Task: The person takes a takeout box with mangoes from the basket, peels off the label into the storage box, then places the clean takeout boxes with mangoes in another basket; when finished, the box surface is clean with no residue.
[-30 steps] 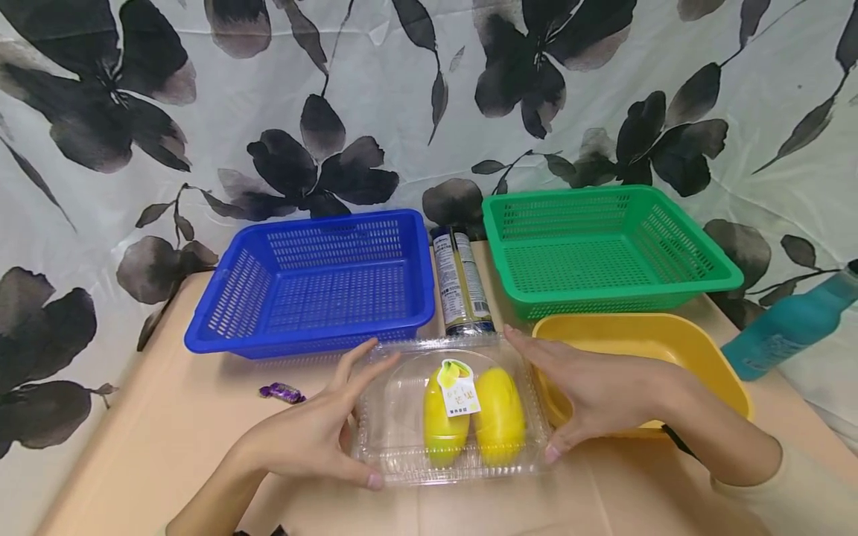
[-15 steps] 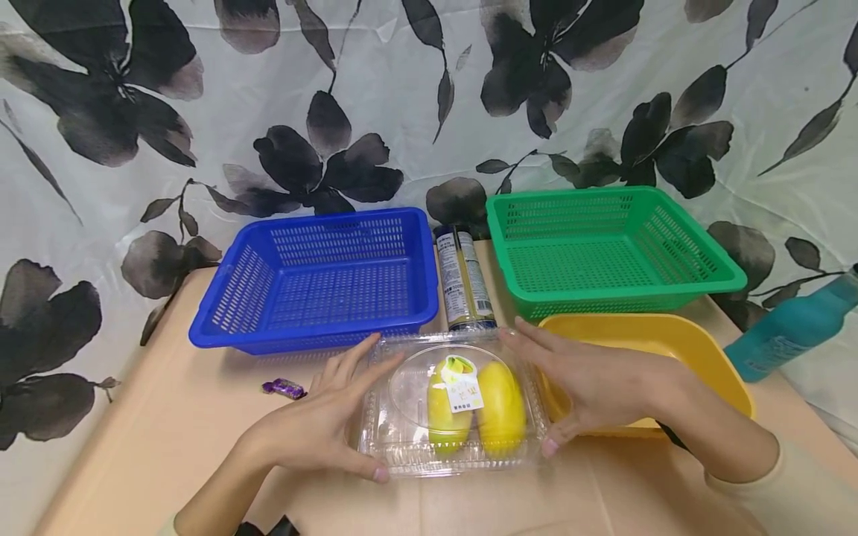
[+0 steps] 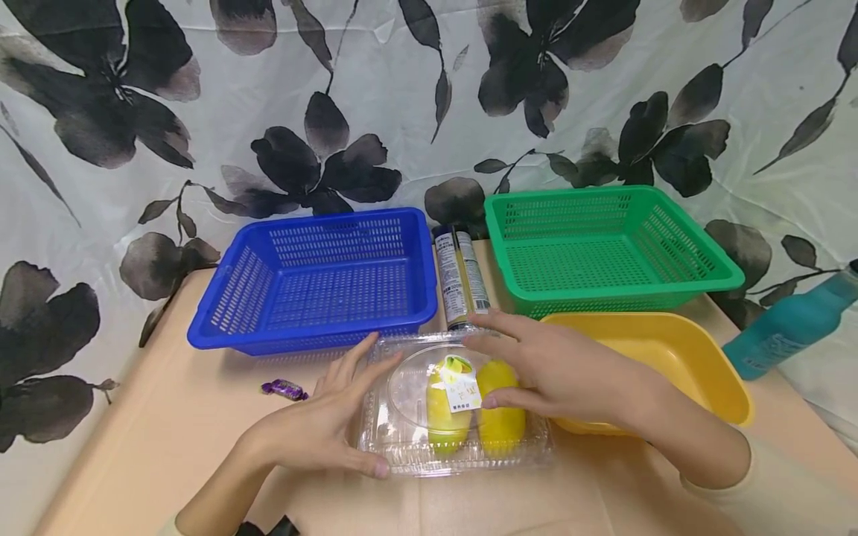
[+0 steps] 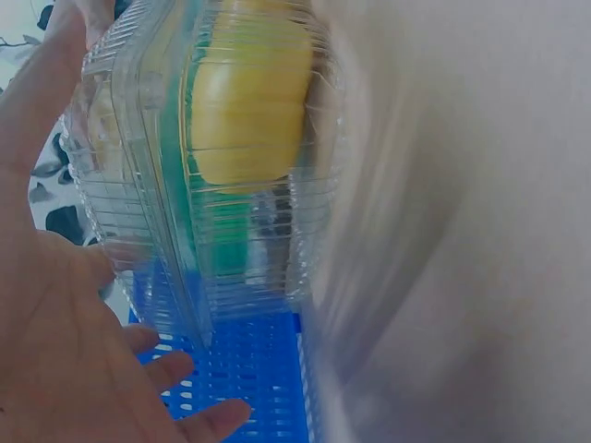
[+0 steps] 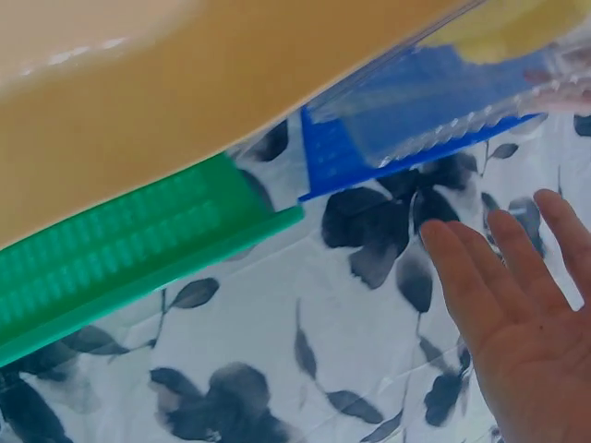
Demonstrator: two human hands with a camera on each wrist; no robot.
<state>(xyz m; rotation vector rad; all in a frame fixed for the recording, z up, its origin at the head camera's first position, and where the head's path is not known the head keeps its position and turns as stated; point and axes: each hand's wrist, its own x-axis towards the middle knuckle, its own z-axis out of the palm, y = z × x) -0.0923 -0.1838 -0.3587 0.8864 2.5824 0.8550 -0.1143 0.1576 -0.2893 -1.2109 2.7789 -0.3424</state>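
Observation:
A clear plastic clamshell box stands at the front middle of the table, its lid down. Two yellow mangoes lie inside its right part, with a white fruit label over the left one. Along the box's left side is my left hand, thumb at the front corner and fingers spread toward the back. The left wrist view shows those fingers loosely extended beside the box wall. Above the lid's right part hovers my right hand, fingers extended; its palm holds nothing in the right wrist view.
Behind the box stand a blue basket and a green basket, with two cans lying between them. A yellow tray sits to the right, a teal bottle leaning beyond it. A purple-wrapped candy lies left.
My right hand has left the box's right side and moved up and left over the lid. The box has shifted slightly back in the view; my left hand remains at its left side.

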